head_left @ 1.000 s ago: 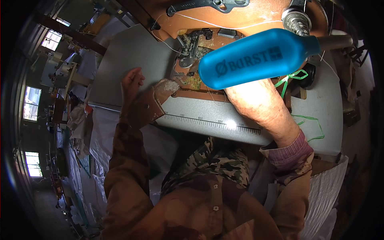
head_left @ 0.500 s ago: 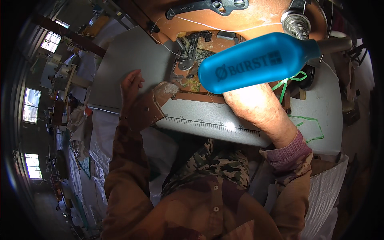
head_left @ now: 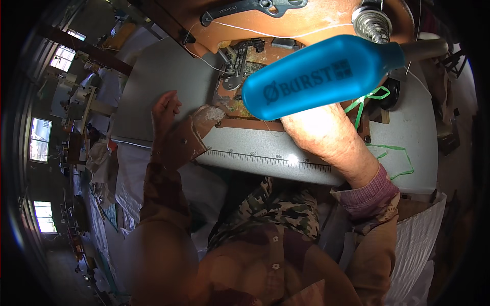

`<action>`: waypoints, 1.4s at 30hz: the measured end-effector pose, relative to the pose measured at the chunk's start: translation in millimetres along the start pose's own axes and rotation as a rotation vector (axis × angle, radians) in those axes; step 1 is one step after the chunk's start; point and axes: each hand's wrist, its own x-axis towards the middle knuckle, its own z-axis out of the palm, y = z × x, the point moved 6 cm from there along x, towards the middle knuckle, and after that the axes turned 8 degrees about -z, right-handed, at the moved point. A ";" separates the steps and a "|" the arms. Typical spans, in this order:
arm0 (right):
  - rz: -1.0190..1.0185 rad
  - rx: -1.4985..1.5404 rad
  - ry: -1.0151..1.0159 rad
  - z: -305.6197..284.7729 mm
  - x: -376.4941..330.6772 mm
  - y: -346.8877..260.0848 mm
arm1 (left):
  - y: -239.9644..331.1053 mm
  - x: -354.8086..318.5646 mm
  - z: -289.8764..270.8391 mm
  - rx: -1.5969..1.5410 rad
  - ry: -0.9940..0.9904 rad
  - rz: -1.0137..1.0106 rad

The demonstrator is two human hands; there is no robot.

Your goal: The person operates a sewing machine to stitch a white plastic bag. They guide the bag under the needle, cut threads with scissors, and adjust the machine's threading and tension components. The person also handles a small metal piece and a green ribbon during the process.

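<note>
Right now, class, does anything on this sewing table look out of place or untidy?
Yes: a loose green cord straggles across the grey table right of the right hand, trailing to the front edge. A blue bottle-shaped object hangs close to the camera, hiding part of the sewing machine.

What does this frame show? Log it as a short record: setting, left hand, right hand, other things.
setting: sewing machine on a grey table, seen from above
left hand: flat on the table, fingers spread, beside a brown fabric piece
right hand: by the needle area, fingers hidden behind a blue bottle-shaped thing
other things: ruler strip along the table edge; green cord; camouflage fabric in the lap
</note>
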 end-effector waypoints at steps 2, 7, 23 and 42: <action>-0.005 0.038 -0.030 -10.6 0.6 -4.7 | -0.2 -0.1 0.0 -0.006 -0.004 0.016; 0.002 -0.018 -0.028 3.0 -1.3 0.4 | -8.7 5.2 -2.6 -0.057 -0.032 0.086; -0.017 -0.015 -0.012 -4.3 -7.0 -4.0 | -1.4 0.1 -1.7 -0.011 0.009 0.148; -0.009 0.047 0.039 -0.9 -17.6 -0.9 | 4.7 -4.9 2.7 -0.106 -0.037 0.285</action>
